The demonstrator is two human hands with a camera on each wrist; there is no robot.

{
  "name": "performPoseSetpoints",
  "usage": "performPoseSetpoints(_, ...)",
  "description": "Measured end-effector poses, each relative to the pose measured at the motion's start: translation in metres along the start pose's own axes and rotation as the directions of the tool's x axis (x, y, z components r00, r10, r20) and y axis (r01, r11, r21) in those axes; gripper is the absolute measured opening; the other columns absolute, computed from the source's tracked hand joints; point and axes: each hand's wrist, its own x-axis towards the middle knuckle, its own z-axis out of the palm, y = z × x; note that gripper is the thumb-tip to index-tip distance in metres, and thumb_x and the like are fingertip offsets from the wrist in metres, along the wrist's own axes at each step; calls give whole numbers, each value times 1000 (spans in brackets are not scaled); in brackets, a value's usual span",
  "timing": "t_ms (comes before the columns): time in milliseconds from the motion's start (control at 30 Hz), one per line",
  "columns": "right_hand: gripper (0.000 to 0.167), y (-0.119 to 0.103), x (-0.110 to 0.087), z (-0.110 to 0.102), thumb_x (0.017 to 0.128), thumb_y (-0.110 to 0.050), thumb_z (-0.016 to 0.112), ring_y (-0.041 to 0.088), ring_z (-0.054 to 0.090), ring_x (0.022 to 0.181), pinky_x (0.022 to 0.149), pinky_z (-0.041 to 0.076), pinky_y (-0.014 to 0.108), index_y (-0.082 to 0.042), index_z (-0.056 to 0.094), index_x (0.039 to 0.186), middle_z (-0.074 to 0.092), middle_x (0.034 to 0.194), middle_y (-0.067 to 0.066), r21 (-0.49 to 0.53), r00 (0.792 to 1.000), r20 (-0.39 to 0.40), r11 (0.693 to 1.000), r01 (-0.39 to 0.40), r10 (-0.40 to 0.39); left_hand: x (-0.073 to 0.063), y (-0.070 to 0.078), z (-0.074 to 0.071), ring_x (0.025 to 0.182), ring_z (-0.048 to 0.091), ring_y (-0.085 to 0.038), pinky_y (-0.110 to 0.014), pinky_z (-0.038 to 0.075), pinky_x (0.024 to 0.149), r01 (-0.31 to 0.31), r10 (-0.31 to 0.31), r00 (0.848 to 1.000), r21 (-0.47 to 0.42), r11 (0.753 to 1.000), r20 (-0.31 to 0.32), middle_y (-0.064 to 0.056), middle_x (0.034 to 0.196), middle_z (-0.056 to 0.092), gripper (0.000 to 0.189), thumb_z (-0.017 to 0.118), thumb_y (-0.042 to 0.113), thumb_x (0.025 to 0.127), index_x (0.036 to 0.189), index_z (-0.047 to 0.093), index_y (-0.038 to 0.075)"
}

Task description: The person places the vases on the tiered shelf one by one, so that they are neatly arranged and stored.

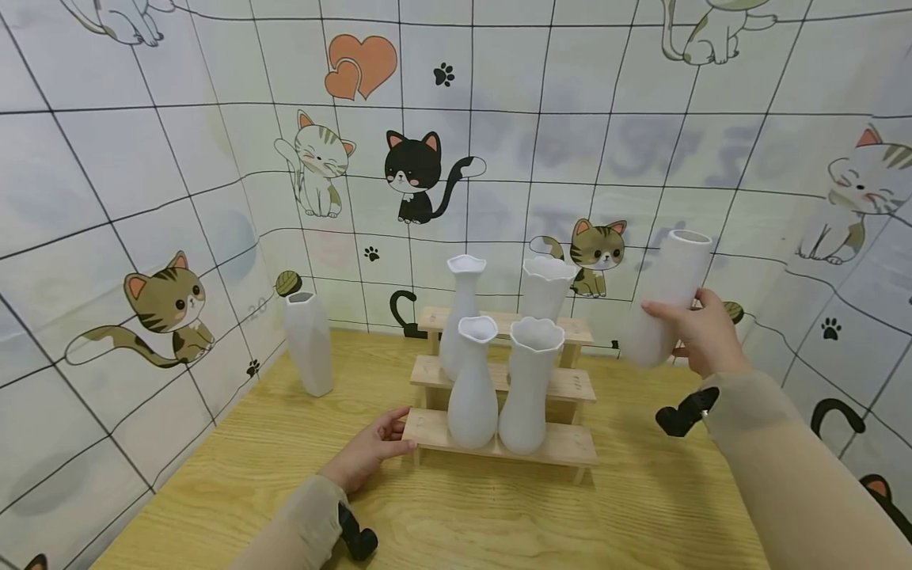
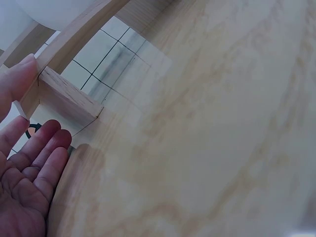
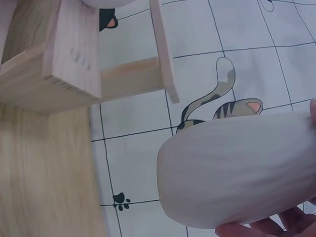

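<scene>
My right hand (image 1: 708,332) grips a smooth white vase (image 1: 680,273) around its middle, held tilted in the air right of the wooden step stand (image 1: 502,439). In the right wrist view the vase's rounded base (image 3: 232,168) points toward the stand, with fingers (image 3: 291,224) beneath it. At the stand's lowest left corner, my left hand (image 1: 370,447) pinches the board's end between thumb and index finger; the other fingers (image 2: 42,163) curl loosely below. Two wavy-rimmed white vases, one slim-necked (image 1: 473,396) and one wide-mouthed (image 1: 527,396), stand on the bottom step. Behind them rise another slim vase (image 1: 465,293) and another wide-mouthed vase (image 1: 547,285), partly hidden.
A faceted white vase (image 1: 309,348) stands on the wood-grain table (image 1: 285,451) at the back left. Walls covered with cat-patterned tile sheeting (image 1: 499,95) close in the table at the back and on both sides.
</scene>
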Motion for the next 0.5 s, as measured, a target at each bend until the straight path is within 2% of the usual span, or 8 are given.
performPoseSetpoints(500,103,-35,12,24,84,-42,73,45,22,138,92,35,70,-7,4,153,13,156,22,-31,995,91,998,45,-42,1,-1,-2,112,52,-23,-40,42,97,-7,7,1000,-12,1000,19,-14,125,52,78,71,22,89,150,27,5)
